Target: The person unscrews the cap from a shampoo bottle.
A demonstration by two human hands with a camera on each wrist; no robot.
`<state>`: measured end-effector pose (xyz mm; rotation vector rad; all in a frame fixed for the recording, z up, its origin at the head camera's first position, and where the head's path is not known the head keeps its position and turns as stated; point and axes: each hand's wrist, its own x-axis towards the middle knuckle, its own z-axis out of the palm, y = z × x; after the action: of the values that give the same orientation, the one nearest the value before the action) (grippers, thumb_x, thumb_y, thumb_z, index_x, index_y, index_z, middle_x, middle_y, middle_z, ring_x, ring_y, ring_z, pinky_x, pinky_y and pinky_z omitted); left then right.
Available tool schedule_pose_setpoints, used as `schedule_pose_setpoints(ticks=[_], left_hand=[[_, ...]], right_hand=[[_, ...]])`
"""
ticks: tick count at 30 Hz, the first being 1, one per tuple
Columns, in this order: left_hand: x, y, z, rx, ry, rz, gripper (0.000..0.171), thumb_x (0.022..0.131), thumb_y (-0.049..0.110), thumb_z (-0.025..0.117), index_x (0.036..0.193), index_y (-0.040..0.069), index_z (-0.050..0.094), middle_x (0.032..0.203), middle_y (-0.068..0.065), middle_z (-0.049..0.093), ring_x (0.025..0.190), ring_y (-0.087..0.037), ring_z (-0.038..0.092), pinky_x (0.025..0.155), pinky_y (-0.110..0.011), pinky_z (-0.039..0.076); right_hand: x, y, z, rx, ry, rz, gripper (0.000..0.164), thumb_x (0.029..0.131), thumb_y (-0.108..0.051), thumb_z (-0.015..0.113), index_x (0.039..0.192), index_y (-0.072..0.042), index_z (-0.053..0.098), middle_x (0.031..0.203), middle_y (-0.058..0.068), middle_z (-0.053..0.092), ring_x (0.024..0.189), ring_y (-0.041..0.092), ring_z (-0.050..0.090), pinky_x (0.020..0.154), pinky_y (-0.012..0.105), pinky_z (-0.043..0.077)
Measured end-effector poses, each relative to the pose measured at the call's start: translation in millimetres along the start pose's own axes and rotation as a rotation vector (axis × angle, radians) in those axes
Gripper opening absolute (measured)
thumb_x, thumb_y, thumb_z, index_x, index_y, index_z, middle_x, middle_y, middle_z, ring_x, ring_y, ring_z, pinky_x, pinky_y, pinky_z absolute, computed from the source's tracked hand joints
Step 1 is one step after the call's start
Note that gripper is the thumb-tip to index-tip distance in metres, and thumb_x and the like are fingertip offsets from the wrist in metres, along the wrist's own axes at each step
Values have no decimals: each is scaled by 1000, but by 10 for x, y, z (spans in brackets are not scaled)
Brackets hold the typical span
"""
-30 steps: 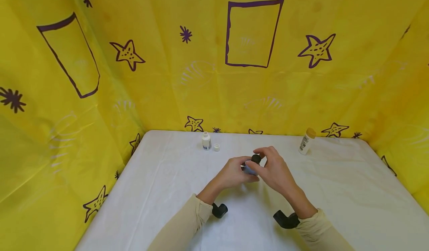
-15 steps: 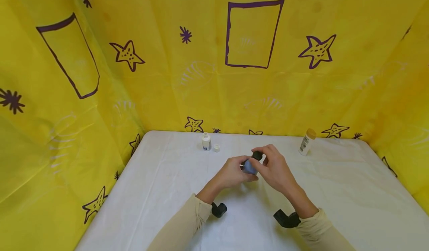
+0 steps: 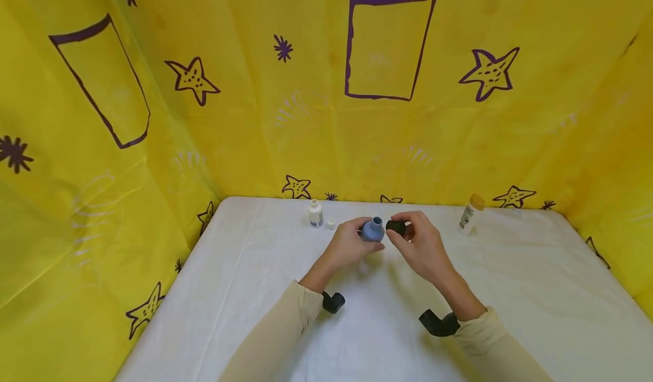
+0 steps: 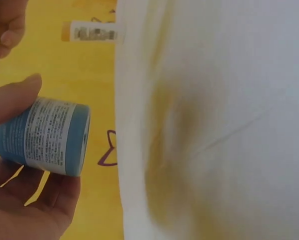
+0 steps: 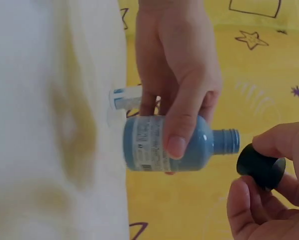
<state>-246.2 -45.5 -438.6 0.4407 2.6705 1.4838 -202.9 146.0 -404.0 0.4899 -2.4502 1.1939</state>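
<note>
In the head view the left grip hides part of the blue bottle, and print on the white bottle is too small to read. The left wrist view's edge cuts off part of the right grip and all but a sliver of the black cap. In the right wrist view the left grip partly covers the white bottle.

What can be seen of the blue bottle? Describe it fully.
The blue bottle is glossy and round-shouldered, plastic or glass, I cannot tell which. A pale label with small print covers part of its body. Its narrow, threaded neck is open, apart from the black cap. The left hand grips it roughly upright above the white table.
</note>
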Motion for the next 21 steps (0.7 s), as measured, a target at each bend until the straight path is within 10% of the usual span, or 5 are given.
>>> schedule_pose_setpoints(ticks=[21], left_hand=[[557, -36, -114, 170, 140, -130, 62, 85, 25, 84, 137, 4, 57, 132, -12, 68, 121, -29, 65, 107, -44, 51]], right_hand=[[540, 474, 311, -97, -94, 135, 37, 95, -7, 70, 128, 8, 64, 119, 27, 68, 104, 41, 61, 95, 52, 48]])
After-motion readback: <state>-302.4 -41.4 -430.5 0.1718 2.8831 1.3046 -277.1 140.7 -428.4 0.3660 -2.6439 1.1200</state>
